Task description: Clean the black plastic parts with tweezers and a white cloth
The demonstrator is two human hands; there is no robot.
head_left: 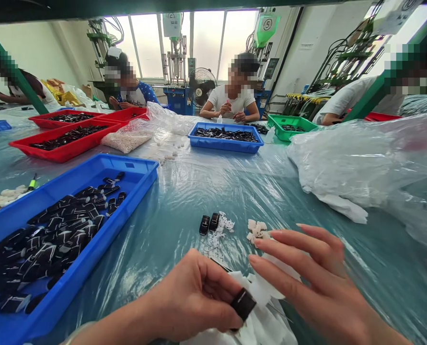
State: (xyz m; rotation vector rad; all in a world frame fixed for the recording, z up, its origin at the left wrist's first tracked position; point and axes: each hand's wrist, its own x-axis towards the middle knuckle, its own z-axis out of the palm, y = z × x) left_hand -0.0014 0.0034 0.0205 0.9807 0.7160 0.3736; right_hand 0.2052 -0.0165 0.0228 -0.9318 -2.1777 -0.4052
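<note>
My left hand [195,299] is closed in a pinch on a small black plastic part [243,304] at the near table edge. My right hand [314,278] hovers just right of it, fingers stretched out and apart, their tips over a white sheet [261,287] lying under both hands. Two more small black parts [209,224] stand on the table just beyond, next to white scraps [257,231]. To my left a blue tray [134,191] holds several of the same black parts.
Clear plastic film [206,191] covers the table. A big crumpled plastic bag [364,163] lies at right. Red trays [67,143], another blue tray [225,137] and a green tray [292,127] stand further off. Other people sit working at the far side.
</note>
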